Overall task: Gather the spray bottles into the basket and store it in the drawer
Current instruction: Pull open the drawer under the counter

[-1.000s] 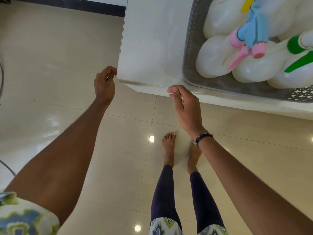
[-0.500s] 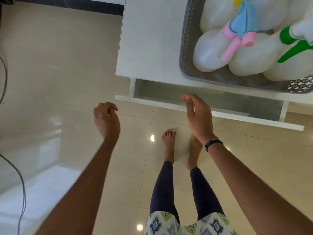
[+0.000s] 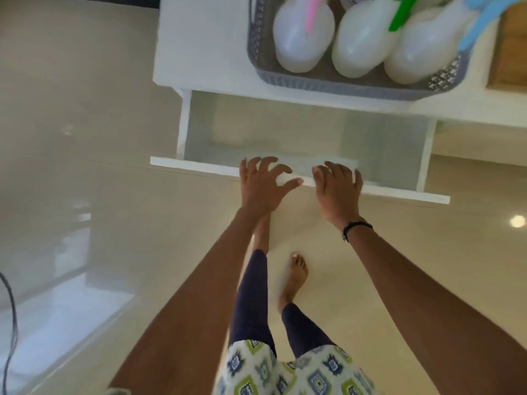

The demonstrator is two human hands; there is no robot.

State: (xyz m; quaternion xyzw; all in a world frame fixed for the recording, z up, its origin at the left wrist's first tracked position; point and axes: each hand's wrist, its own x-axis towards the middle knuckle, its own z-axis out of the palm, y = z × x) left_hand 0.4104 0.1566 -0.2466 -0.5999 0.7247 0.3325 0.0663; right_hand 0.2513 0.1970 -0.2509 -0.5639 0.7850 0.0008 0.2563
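The left hand (image 3: 261, 185) and the right hand (image 3: 336, 185) hover side by side at the front panel of the pulled-out drawer (image 3: 299, 138), both with fingers spread apart and gripping nothing; whether they touch the panel cannot be told through the blur. Above the drawer, on the white surface (image 3: 199, 44), the grey basket (image 3: 328, 81) sits near the front edge, holding the spray bottles (image 3: 360, 47), which lie in it side by side.

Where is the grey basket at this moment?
In the head view the grey basket sits on the white cabinet top, upper right of frame, holding the spray bottles, directly above the open drawer.
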